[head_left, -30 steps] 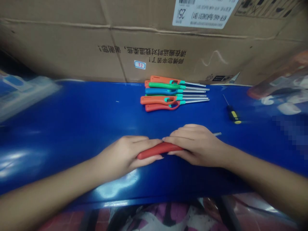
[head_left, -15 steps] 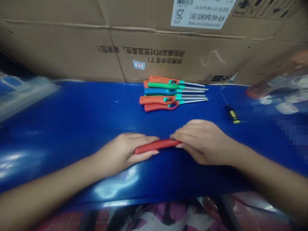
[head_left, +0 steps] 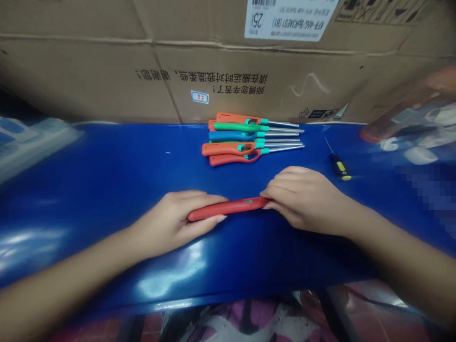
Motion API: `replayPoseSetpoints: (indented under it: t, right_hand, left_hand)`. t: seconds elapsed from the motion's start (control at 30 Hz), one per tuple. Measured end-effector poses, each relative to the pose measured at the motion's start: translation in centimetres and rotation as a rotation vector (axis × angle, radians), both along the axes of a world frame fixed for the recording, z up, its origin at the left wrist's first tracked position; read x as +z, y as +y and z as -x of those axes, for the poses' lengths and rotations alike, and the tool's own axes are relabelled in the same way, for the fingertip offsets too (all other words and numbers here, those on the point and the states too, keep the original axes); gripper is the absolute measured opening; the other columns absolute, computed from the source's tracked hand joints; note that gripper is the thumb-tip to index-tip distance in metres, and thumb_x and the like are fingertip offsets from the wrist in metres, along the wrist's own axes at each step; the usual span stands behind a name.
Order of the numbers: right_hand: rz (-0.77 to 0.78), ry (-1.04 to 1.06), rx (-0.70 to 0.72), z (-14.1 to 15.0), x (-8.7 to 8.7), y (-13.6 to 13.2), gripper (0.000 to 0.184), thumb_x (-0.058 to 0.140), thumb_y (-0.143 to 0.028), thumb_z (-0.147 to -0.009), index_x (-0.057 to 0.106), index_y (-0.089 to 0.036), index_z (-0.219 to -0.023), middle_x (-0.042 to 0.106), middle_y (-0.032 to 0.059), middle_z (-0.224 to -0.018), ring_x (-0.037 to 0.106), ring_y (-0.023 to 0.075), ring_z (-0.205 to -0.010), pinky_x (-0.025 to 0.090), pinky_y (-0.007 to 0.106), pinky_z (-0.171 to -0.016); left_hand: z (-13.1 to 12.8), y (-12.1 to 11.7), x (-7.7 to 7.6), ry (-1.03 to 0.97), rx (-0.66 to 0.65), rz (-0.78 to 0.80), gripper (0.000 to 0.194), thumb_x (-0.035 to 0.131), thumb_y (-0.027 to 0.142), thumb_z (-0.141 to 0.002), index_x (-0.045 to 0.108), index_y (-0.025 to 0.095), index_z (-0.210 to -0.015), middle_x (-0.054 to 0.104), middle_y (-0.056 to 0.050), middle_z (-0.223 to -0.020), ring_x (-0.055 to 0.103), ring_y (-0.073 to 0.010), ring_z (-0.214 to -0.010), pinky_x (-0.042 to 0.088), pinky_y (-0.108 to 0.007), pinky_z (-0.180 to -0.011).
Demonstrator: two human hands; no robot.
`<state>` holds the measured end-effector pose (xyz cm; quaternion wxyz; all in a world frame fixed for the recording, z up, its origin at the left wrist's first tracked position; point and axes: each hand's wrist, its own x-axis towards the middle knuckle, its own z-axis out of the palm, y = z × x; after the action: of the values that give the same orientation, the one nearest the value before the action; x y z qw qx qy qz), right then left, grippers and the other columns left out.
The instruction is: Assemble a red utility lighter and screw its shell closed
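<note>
A red long-handled lighter (head_left: 230, 207) lies across the blue table (head_left: 107, 175), held at both ends. My left hand (head_left: 178, 223) grips its rear handle end with fingers over the top and thumb underneath. My right hand (head_left: 302, 197) is closed over the front end, hiding the metal nozzle. Behind them lies a neat pile of several lighters (head_left: 245, 137) in orange, green, blue and red, metal nozzles pointing right.
A small screwdriver with a yellow and black handle (head_left: 338, 166) lies to the right of the pile. Large cardboard boxes (head_left: 228, 61) wall off the back of the table. Blurred plastic items sit at the far left (head_left: 32, 142) and far right (head_left: 416, 128).
Both hands have slid apart along the red lighter, showing more of its body, and the lighter has shifted a little away from me. The pile and screwdriver have not moved.
</note>
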<state>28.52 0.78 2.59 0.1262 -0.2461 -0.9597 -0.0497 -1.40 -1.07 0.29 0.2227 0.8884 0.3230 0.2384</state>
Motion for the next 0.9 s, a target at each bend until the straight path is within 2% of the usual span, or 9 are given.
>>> replayPoseSetpoints:
  t: [0.17, 0.27, 0.4, 0.53, 0.63, 0.73, 0.8, 0.9]
  right_hand:
    - [-0.042, -0.029, 0.006, 0.5, 0.0, -0.4, 0.026, 0.048, -0.023, -0.101, 0.071, -0.016, -0.09, 0.073, 0.0061, -0.082, 0.062, 0.0184, -0.073, 0.042, 0.034, -0.075]
    - [-0.053, 0.006, -0.001, 0.6, 0.2, -0.4, 0.027, 0.048, -0.028, -0.103, 0.072, -0.016, -0.097, 0.075, 0.0058, -0.086, 0.063, 0.0187, -0.076, 0.043, 0.035, -0.076]
    - [-0.002, 0.007, -0.108, 0.0, 0.5, -0.1, 0.033, 0.056, -0.041, -0.099, 0.067, -0.016, -0.118, 0.074, 0.0091, -0.106, 0.066, 0.0234, -0.093, 0.046, 0.037, -0.084]
    - [-0.02, -0.046, -0.243, -0.9, 0.7, 0.6, 0.04, 0.058, -0.036, -0.094, 0.06, -0.013, -0.127, 0.071, 0.0122, -0.114, 0.064, 0.0286, -0.104, 0.046, 0.041, -0.091]
    - [-0.028, -0.086, -0.305, -1.7, 0.7, 1.2, 0.035, 0.06, -0.034, -0.09, 0.062, -0.015, -0.119, 0.071, 0.0121, -0.109, 0.064, 0.03, -0.101, 0.047, 0.043, -0.09]
    - [-0.021, -0.14, -0.318, -2.3, 0.6, 1.7, 0.019, 0.058, -0.03, -0.091, 0.065, -0.016, -0.102, 0.071, 0.0098, -0.094, 0.065, 0.0278, -0.091, 0.047, 0.043, -0.086]
    - [-0.027, -0.15, -0.294, -2.6, 0.6, 2.0, 0.016, 0.054, -0.026, -0.094, 0.066, -0.017, -0.095, 0.071, 0.0091, -0.089, 0.065, 0.0259, -0.086, 0.046, 0.042, -0.086]
    - [-0.031, -0.103, -0.216, -2.8, 0.6, 2.4, 0.019, 0.051, -0.024, -0.098, 0.068, -0.017, -0.095, 0.072, 0.0081, -0.092, 0.066, 0.0236, -0.087, 0.044, 0.04, -0.089]
  left_hand:
    - [-0.1, -0.5, 0.1, 0.032, -0.015, -0.123, 0.03, 0.06, 0.031, -0.099, 0.065, 0.018, -0.125, 0.076, -0.006, -0.101, 0.071, -0.0156, -0.083, 0.056, -0.024, -0.075]
    - [0.0, -0.3, 0.1, 0.01, -0.02, -0.14, 0.03, 0.059, 0.028, -0.1, 0.064, 0.017, -0.127, 0.074, -0.007, -0.102, 0.07, -0.0152, -0.085, 0.056, -0.024, -0.076]
    - [0.4, 0.0, 0.2, -0.004, 0.024, -0.124, 0.027, 0.059, 0.025, -0.099, 0.065, 0.016, -0.124, 0.072, -0.006, -0.1, 0.067, -0.0137, -0.083, 0.053, -0.023, -0.075]
    - [0.6, 0.2, 0.2, 0.007, 0.051, -0.142, 0.028, 0.061, 0.025, -0.098, 0.065, 0.015, -0.124, 0.07, -0.006, -0.1, 0.066, -0.0143, -0.084, 0.052, -0.023, -0.077]
    - [0.8, 0.4, 0.1, 0.023, 0.068, -0.134, 0.028, 0.06, 0.024, -0.098, 0.065, 0.016, -0.125, 0.069, -0.005, -0.099, 0.065, -0.0142, -0.084, 0.051, -0.023, -0.076]
    - [1.0, 0.6, 0.0, 0.03, 0.09, -0.133, 0.028, 0.06, 0.025, -0.098, 0.065, 0.016, -0.125, 0.07, -0.005, -0.1, 0.065, -0.0147, -0.084, 0.05, -0.024, -0.077]
    - [1.2, 0.6, 0.0, 0.029, 0.098, -0.132, 0.028, 0.061, 0.025, -0.098, 0.065, 0.017, -0.125, 0.07, -0.005, -0.1, 0.065, -0.0145, -0.084, 0.05, -0.023, -0.077]
    - [1.3, 0.7, -0.1, 0.026, 0.098, -0.135, 0.028, 0.061, 0.025, -0.098, 0.065, 0.018, -0.125, 0.07, -0.004, -0.099, 0.065, -0.0135, -0.082, 0.049, -0.022, -0.076]
